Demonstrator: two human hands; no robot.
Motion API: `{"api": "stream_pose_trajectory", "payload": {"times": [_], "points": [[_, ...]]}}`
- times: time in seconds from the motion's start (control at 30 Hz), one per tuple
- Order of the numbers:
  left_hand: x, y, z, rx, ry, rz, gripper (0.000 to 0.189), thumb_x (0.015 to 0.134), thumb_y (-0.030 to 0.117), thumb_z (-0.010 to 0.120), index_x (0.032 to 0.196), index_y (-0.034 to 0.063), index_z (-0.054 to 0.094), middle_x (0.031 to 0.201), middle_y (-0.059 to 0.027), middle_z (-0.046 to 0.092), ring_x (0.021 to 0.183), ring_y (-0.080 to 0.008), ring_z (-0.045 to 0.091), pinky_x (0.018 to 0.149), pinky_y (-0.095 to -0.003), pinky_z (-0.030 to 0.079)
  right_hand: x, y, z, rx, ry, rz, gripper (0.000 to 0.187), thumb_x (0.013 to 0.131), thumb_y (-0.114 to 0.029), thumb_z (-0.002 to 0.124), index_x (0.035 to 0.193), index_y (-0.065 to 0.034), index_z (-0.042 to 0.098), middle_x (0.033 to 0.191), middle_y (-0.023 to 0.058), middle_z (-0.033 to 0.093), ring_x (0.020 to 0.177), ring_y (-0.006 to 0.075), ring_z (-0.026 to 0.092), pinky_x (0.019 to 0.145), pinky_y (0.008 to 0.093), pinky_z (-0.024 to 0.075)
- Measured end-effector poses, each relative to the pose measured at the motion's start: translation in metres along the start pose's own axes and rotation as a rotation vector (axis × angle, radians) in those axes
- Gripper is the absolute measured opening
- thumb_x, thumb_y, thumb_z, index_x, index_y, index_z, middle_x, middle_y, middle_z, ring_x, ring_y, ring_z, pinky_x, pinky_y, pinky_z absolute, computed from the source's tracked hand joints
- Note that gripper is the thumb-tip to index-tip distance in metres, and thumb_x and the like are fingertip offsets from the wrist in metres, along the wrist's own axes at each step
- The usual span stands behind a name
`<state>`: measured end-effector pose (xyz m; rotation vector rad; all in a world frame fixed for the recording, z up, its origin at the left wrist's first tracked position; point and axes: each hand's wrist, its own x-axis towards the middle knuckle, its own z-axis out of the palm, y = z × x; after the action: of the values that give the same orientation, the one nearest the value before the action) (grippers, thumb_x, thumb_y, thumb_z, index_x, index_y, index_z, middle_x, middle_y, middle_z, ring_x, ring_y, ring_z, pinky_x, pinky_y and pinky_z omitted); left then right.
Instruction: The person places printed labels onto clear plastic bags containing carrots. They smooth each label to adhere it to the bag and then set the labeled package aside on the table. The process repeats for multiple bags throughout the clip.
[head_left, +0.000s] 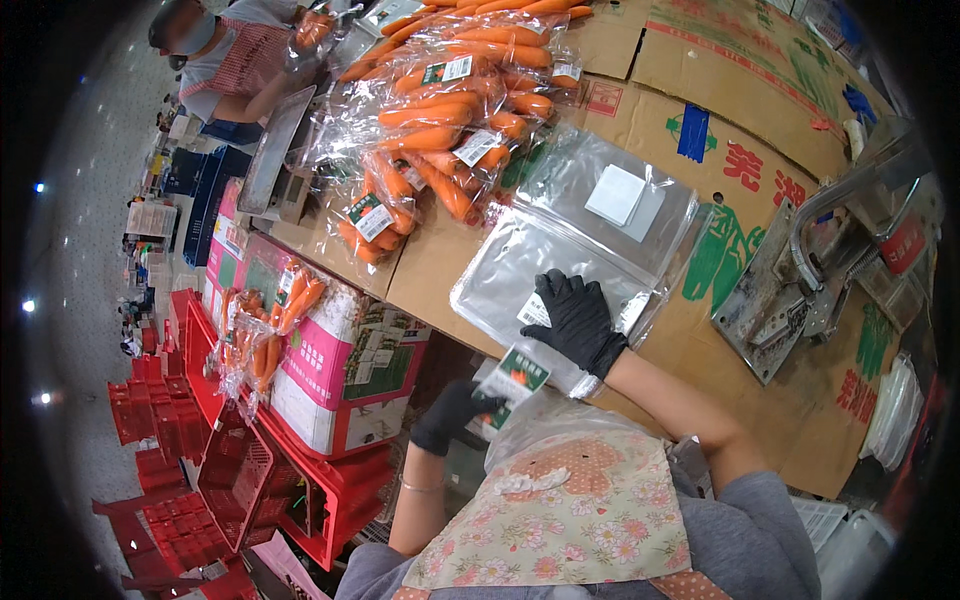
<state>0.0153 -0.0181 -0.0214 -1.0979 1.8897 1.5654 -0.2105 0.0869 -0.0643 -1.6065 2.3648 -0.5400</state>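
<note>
My left hand (441, 418), in a black glove, pinches printed labels (517, 377) with green panels just off the cardboard-covered table's front edge. My right hand (576, 322), gloved alike, lies palm down on a stack of clear plastic bags (502, 274). Its fingers are spread over a white label (534, 311), partly hidden beneath them. Farther up the bags sits a small pile of white paper squares (619, 196). Beyond the bags, many bagged carrots (427, 120) are heaped, several bearing labels.
A metal bag-sealing device (802, 292) stands at the right. To the left are a metal tray (277, 154), a pink-and-white carton (322, 367) with bagged carrots (274, 315) beside it, and red crates (240, 480). A co-worker (240, 60) in an apron holds bagged carrots across the table.
</note>
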Motion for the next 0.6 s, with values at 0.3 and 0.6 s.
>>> {"api": "stream_pose_trajectory", "payload": {"times": [0.3, 0.6], "points": [[-0.018, -0.018, 0.030, -0.057, -0.134, 0.204, 0.035, 0.081, 0.016, 0.067, 0.110, -0.0013, 0.058, 0.091, -0.0056, 0.066, 0.082, -0.0105, 0.056, 0.076, -0.0288, 0.046, -0.044, 0.013, -0.021, -0.023, 0.043, 0.047, 0.047, 0.073, -0.042, 0.065, 0.101, -0.0073, 0.053, 0.097, 0.0104, 0.054, 0.091, 0.0276, 0.050, 0.074, 0.0417, 0.0388], [-0.017, 0.030, 0.007, -0.724, 0.096, 0.220, 0.026, 0.081, 0.018, 0.064, 0.099, -0.0013, 0.063, 0.095, -0.0070, 0.065, 0.086, -0.0160, 0.061, 0.080, -0.0293, 0.047, -0.035, 0.034, -0.016, 0.571, 0.192, 0.121, 0.009, 0.075, -0.009, 0.059, 0.083, -0.0092, 0.064, 0.084, 0.0101, 0.062, 0.081, 0.0273, 0.056, 0.073, 0.0393, 0.0416]]}}
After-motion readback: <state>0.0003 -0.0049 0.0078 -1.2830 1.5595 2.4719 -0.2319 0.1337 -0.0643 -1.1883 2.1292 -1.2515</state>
